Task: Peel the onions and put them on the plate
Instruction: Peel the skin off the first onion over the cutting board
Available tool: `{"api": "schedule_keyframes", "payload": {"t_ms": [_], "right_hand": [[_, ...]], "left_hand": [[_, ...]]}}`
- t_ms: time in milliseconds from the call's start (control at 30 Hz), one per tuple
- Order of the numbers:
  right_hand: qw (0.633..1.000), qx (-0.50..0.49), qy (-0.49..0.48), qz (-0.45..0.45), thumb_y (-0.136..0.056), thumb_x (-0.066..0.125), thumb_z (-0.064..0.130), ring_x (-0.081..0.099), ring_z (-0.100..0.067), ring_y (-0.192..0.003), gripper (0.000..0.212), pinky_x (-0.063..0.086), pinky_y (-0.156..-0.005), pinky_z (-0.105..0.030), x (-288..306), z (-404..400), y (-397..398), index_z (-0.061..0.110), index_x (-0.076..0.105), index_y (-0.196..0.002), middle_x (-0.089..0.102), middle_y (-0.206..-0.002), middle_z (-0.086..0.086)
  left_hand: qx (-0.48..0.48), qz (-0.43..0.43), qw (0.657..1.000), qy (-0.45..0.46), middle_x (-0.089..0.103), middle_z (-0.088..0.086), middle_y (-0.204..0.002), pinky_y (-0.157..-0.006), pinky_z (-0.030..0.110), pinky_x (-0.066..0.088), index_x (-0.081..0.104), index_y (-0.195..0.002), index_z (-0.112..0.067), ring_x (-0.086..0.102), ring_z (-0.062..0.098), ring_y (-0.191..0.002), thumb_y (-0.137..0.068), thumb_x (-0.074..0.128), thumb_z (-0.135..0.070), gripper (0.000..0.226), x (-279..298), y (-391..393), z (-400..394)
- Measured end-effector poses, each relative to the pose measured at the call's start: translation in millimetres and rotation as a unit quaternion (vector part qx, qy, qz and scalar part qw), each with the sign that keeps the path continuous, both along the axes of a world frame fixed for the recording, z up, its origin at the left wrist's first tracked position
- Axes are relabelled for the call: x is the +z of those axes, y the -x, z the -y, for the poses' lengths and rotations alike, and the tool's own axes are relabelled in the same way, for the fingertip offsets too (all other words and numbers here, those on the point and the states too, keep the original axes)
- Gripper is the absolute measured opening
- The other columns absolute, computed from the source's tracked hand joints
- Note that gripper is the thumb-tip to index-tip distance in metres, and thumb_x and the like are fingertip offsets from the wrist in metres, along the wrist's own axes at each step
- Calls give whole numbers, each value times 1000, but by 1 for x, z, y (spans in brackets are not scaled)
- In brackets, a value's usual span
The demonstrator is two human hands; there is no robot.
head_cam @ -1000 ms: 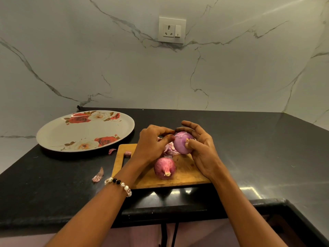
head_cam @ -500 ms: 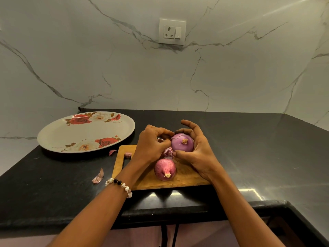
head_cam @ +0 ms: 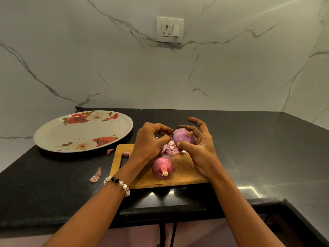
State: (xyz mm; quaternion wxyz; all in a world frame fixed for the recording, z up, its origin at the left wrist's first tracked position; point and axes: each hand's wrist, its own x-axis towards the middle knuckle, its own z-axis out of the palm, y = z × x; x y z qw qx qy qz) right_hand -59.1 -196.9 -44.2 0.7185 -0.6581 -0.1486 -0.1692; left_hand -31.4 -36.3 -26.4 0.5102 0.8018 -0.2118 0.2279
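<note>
My right hand (head_cam: 201, 148) holds a mostly peeled purple onion (head_cam: 182, 137) above the far part of the wooden cutting board (head_cam: 185, 175), thumb under it and fingers curved behind it. Its root stub points up and right. My left hand (head_cam: 150, 142) is curled right beside the onion, thumb and fingertips pinching at skin on its left side. A second onion (head_cam: 162, 168), still in its red skin, lies on the board near me. The floral plate (head_cam: 53, 136) sits at the left with nothing on it.
A pile of peeled skins (head_cam: 170, 148) lies on the board under my hands. Loose skin scraps (head_cam: 96, 175) rest on the black counter (head_cam: 267, 148) between board and plate. The marble wall stands behind; the counter edge is near me.
The onion has turned in my right hand, so its root stub now faces up and right. My right fingers have spread wider behind it. My left hand stays at its left side.
</note>
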Motion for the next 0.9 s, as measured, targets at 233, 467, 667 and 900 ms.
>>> {"api": "schedule_keyframes", "payload": {"t_ms": [233,467,667,900], "right_hand": [[996,25,-79,-36,-69,75,1,66,-35,-106,73,60,-77,-38,2,-2,0,25,48,-132,57,-124,-19],[992,34,-115,-49,-67,69,3,66,-32,-102,71,60,-78,-38,5,-2,-1,25,48,-132,55,-124,-21],[976,32,-207,-66,-88,56,-10,64,-25,-85,51,59,-61,-29,12,-3,-2,20,48,-129,52,-112,-15],[971,23,-225,-75,-91,52,-9,61,-28,-87,52,59,-59,-30,12,-3,-4,22,44,-132,50,-113,-15]], "left_hand": [[19,9,1000,10,63,-17,-81,-67,0,43,72,-87,-22,55,-15,-83,-82,71,-16,8,-1,-3,1],[10,24,1000,13,62,-23,-78,-69,-2,41,72,-84,-24,57,-15,-81,-81,71,-13,12,-1,-1,0],[-2,43,999,1,66,-19,-79,-78,11,46,73,-85,-24,58,-12,-83,-79,73,-13,13,1,1,1],[6,62,998,-6,59,-30,-75,-84,45,48,71,-87,-33,57,-2,-88,-78,75,-22,15,-3,-1,2]]}}
